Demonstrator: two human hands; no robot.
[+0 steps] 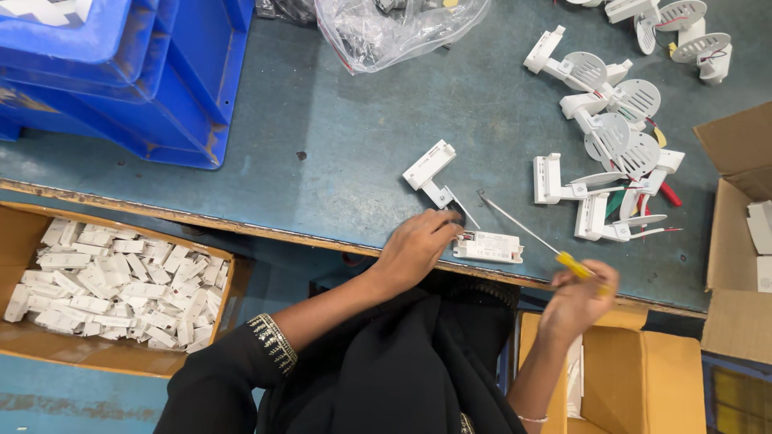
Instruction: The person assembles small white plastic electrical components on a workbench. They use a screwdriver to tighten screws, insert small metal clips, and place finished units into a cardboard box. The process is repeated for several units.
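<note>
White plastic driver box (487, 247), small and rectangular, lies at the near edge of the grey-blue workbench (338, 128); taken as landmark.

Left hand (418, 245): just left of the box, fingers curled and pressed down on a dark part at the box's left end, where short coloured wires show. Exactly what the fingertips pinch is hidden under the knuckles; possibly the wire ends.

Right hand (577, 299): right of the box and nearer the body, fingers closed around the yellow handle of a thin screwdriver (523, 233). Shaft slants up-left; tip sits just above the box, not touching it.

White bracket (430, 170): above the box, near the left hand, appears joined to the dark part.

Finished-looking white lamp assemblies (607, 137): above and right of the box, in a loose cluster. Cardboard tray of small white parts (121, 281): far left of the box, below bench level. Blue bins (137, 72): upper left. Clear plastic bag (394, 28): well above.

Judgement: steady hold matters here. Keep the left hand pinning the box flat, bring the tip square to the terminal, avoid nicking the wires.
</note>
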